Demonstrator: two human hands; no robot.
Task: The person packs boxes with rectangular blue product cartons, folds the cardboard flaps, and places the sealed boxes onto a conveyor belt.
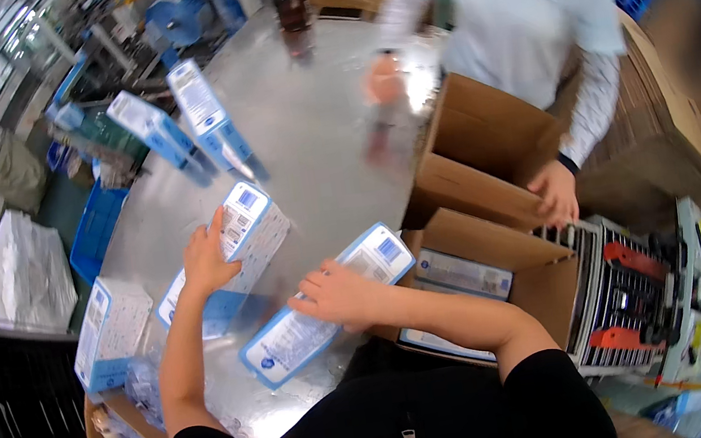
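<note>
My left hand (209, 260) is closed over the upper edge of a white and light-blue carton (261, 237) standing on the metal table. Closer to me, a second such carton (297, 345) lies slantwise under my right hand (339, 296), whose fingers grip across its narrow side. Just right of that carton is an open cardboard box (541, 281) with a few like cartons (465, 274) inside. Two more cartons, a left one (151, 126) and a right one (208, 113), stand farther off on the table. Another carton (112, 332) stands at the table's left edge.
Across the metal table (302, 136), a person in white rests one hand (555, 191) on a second open cardboard box (485, 149); their other hand is blurred. A dark bottle (291, 6) stands at the far edge. A blue crate (98, 229) is at left, a roller conveyor (620, 296) at right.
</note>
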